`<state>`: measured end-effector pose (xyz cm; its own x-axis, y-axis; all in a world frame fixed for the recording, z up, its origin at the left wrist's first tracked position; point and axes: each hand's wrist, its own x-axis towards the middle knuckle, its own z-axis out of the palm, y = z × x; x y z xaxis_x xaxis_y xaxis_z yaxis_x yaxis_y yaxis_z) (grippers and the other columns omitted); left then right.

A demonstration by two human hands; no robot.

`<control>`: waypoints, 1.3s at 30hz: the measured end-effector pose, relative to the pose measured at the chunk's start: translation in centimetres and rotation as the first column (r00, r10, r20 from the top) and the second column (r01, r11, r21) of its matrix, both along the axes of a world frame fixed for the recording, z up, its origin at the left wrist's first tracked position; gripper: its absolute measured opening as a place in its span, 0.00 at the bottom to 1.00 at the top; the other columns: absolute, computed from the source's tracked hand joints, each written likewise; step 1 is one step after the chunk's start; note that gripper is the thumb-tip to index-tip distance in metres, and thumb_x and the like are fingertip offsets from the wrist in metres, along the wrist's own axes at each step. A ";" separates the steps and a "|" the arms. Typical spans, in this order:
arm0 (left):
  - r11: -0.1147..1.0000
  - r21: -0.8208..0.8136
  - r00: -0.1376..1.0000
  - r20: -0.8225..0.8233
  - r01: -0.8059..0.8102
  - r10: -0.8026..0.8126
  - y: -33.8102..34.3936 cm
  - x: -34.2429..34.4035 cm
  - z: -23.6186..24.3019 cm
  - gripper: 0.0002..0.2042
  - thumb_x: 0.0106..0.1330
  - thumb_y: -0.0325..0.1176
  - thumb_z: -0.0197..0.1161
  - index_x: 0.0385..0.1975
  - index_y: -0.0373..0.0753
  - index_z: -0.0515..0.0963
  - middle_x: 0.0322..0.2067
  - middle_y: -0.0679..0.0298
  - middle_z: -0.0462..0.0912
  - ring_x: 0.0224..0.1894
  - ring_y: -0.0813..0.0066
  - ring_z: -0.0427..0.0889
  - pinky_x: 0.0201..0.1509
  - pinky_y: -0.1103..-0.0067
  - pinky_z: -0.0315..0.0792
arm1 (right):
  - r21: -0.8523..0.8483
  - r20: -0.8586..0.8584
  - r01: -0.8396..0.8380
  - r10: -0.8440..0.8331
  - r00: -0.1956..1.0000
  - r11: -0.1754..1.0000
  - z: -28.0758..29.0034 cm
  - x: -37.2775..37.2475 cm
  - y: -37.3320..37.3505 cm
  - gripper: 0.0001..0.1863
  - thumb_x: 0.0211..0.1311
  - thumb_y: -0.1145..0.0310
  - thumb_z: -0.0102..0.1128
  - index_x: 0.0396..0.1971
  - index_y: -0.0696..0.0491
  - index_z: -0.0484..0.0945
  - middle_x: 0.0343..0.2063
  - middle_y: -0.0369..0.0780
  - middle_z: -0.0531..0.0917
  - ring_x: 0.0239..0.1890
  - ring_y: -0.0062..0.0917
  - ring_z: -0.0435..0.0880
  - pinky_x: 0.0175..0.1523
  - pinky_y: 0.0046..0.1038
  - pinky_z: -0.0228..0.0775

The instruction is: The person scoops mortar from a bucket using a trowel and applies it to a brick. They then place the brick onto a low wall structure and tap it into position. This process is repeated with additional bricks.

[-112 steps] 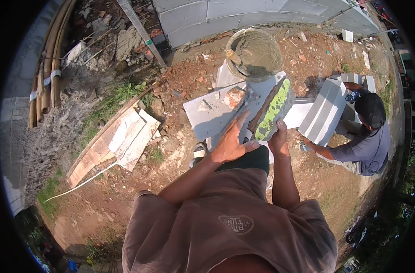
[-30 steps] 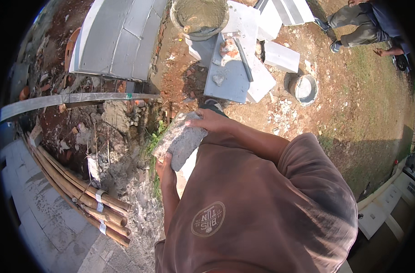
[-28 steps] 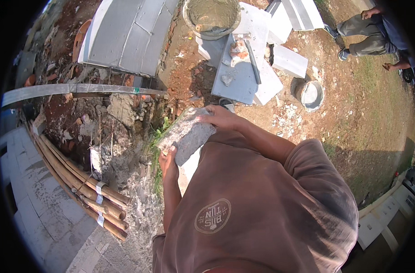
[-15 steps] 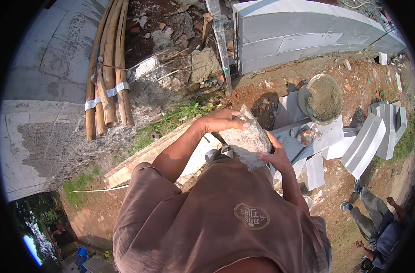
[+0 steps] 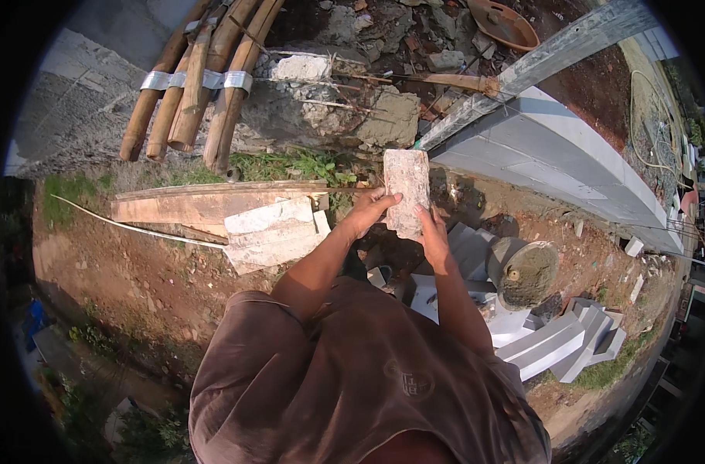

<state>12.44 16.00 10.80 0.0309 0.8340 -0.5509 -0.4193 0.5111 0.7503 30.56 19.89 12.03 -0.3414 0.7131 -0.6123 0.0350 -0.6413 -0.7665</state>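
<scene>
Swung since half a second ago: bamboo poles [image 5: 190, 85] now top left, grey wall [image 5: 569, 162] at right, red dirt underfoot. Both hands, left [image 5: 366, 214] and right [image 5: 432, 236], clamp my brick [image 5: 407, 189]

Thing: rough rectangular block [image 5: 406, 191], brick-shaped
Colour: pale grey-pink, mottled, crusted with dried mortar
Pose: long axis pointing away, broad face up, about level
Place: lifted off the ground, above reddish soil just before the grey wall
Grip: clasped at the near end, fingers [image 5: 379, 203] on the left edge, right hand [image 5: 432, 230] underneath
</scene>
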 end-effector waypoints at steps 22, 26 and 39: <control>0.992 -0.127 0.984 0.177 -0.001 0.024 19.6 -7.9 -11.7 0.40 0.55 0.43 0.67 0.65 0.41 0.52 0.58 0.59 0.65 0.61 0.66 0.61 0.59 0.69 0.58 | -0.173 0.131 0.253 -0.232 0.964 0.952 -11.2 -10.5 13.3 0.33 0.55 0.48 0.60 0.51 0.56 0.64 0.47 0.43 0.73 0.44 0.29 0.78 0.39 0.25 0.73; 0.997 -0.079 0.981 0.192 0.011 0.004 21.5 -8.6 -12.0 0.40 0.57 0.42 0.65 0.66 0.38 0.50 0.61 0.57 0.61 0.62 0.67 0.60 0.63 0.73 0.55 | -0.128 0.061 0.264 -0.258 0.964 0.956 -12.8 -10.9 14.8 0.37 0.57 0.47 0.57 0.57 0.58 0.58 0.50 0.44 0.70 0.43 0.31 0.79 0.40 0.24 0.74; 0.994 0.011 0.963 -0.252 0.104 -0.098 23.3 -9.4 -13.3 0.34 0.60 0.46 0.61 0.64 0.41 0.56 0.57 0.54 0.67 0.58 0.66 0.66 0.61 0.75 0.59 | -0.053 0.002 0.412 -0.413 0.911 0.910 -15.0 -13.7 15.6 0.52 0.57 0.48 0.58 0.63 0.67 0.35 0.53 0.55 0.68 0.46 0.40 0.79 0.45 0.29 0.74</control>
